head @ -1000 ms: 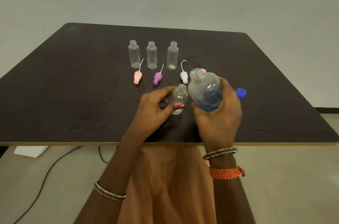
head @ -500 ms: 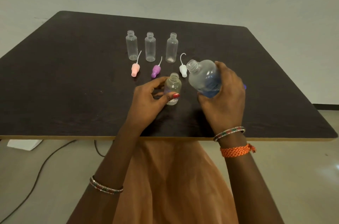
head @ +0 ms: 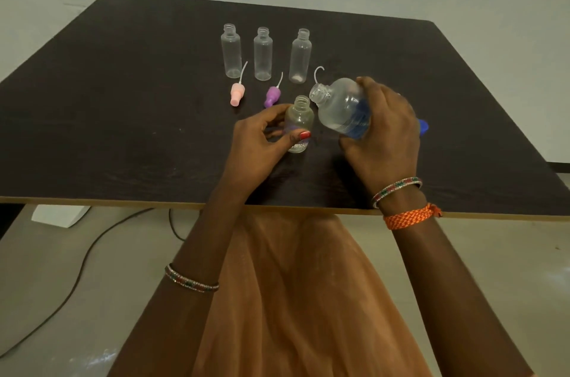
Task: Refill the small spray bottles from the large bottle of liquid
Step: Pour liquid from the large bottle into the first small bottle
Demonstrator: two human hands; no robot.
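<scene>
My right hand (head: 382, 136) grips the large clear bottle (head: 342, 108), uncapped and tilted left, its mouth just above and right of a small open bottle (head: 299, 117). That small bottle stands on the dark table (head: 123, 117), held upright between the thumb and fingers of my left hand (head: 259, 145). Three more small clear bottles (head: 231, 51), (head: 263, 54), (head: 299, 57) stand uncapped in a row behind. No liquid is seen leaving the large bottle's mouth.
A pink spray cap (head: 237, 94) and a purple spray cap (head: 272, 96) lie in front of the row. A white cap's curved tube (head: 318, 72) shows behind the large bottle. A blue cap (head: 423, 126) peeks out behind my right hand. The table's front edge is near my wrists.
My right hand has tipped the large bottle further left and brought its mouth closer to the small bottle's opening. My left hand keeps holding the small bottle in place.
</scene>
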